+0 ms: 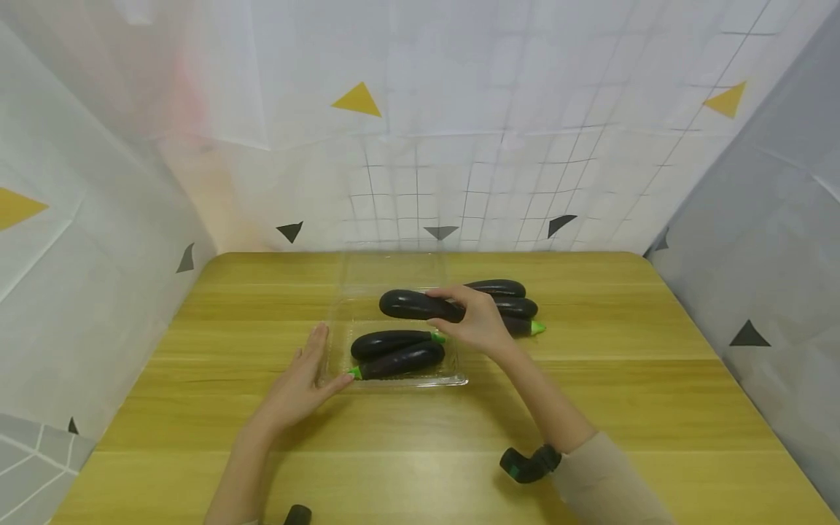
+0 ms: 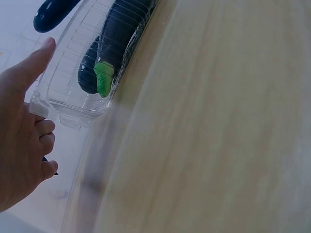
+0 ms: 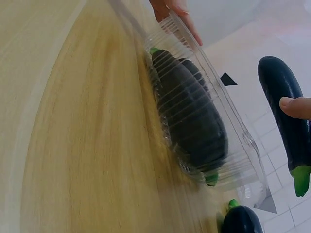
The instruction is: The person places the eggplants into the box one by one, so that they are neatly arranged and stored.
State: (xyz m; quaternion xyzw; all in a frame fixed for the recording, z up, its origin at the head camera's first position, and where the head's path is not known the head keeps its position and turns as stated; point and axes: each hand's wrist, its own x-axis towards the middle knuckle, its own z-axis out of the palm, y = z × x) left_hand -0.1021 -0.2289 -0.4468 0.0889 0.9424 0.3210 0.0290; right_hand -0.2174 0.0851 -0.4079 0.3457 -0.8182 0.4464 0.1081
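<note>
A clear plastic container stands on the table with its see-through lid raised behind it. Inside lie two dark eggplants, one in front with its green stem to the left, the other behind with its stem to the right. My left hand holds the container's front left corner, thumb at the front rim and fingers along the left side. Between thumb and fingers, my right hand pinches another eggplant over the container's back part; its green stem shows in the right wrist view.
Several eggplants lie right of the container, partly hidden by my right hand: one at the back, one in the middle, one in front. The wooden table ends at a white sheet wall behind.
</note>
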